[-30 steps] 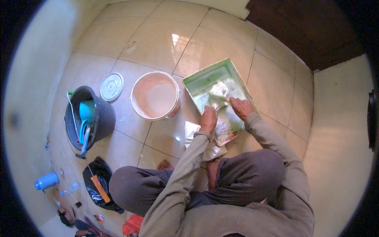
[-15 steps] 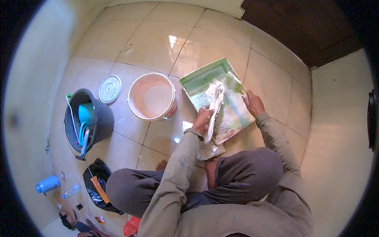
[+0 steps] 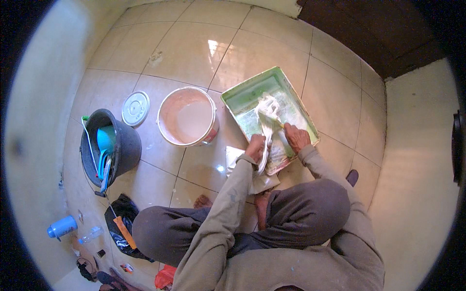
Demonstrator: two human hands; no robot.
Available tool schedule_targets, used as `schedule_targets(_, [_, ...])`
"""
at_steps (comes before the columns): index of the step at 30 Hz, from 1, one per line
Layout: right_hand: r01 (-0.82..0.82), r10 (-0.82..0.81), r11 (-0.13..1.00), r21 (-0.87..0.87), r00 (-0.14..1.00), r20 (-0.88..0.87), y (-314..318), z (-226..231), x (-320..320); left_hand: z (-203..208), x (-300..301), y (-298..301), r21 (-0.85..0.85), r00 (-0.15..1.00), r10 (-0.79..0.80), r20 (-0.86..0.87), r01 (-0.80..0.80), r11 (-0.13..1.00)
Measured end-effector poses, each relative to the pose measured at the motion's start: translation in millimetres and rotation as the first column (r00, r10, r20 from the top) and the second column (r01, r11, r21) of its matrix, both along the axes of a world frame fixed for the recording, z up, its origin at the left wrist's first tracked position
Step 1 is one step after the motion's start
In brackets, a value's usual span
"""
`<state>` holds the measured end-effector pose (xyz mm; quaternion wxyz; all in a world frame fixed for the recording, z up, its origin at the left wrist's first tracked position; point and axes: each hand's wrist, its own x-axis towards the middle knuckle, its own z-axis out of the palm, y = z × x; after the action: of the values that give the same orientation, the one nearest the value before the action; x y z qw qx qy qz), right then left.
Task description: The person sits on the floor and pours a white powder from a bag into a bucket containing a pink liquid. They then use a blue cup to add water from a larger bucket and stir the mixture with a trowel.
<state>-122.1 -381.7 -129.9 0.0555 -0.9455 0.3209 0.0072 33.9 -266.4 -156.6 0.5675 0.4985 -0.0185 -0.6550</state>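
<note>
A green paint tray, streaked with white, lies tilted across the floor before me. My left hand is closed round a crumpled, paint-smeared white cloth, which stretches up into the tray. Over the tray's right part, my right hand pinches a small flat tool with a yellowish handle; its end lies against the cloth, and its exact kind is unclear. White sheets lie under the tray's near corner. Left of the tray stands a bucket of pale pinkish paint.
A grey lid lies by the paint bucket. Farther left, a dark bucket holds a blue dipper. A black plastic bag with an orange-handled tool, a blue flask and a clear bottle lie lower left.
My right hand has moved left from the tray's right rim in over the tray, with the small tool against the cloth. My left hand keeps hold of the cloth, a little farther right.
</note>
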Motion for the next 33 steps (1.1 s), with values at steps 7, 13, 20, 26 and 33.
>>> schedule_targets(7, [0.198,-0.200,0.977,0.081,0.980,0.012,-26,-10,4,10,6,-4,0.171,0.882,-0.268,0.388,0.217,0.961])
schedule_targets(13, [0.223,-0.233,0.961,0.165,0.971,0.046,-38,15,-15,22,-1,6,0.025,0.973,-0.074,0.218,0.070,0.997])
schedule_targets(20, [0.123,-0.129,0.976,0.177,0.991,0.020,-1,18,-44,8,-11,2,0.056,0.706,-0.100,0.701,0.085,0.995])
schedule_targets(26, [0.262,-0.267,0.957,0.121,0.963,0.024,-20,2,-36,19,-14,10,0.225,0.493,-0.277,0.825,0.163,0.961])
schedule_targets(33, [0.013,-0.032,0.992,0.128,0.988,0.149,12,61,-2,10,-19,13,0.228,0.216,-0.253,0.943,0.132,0.965])
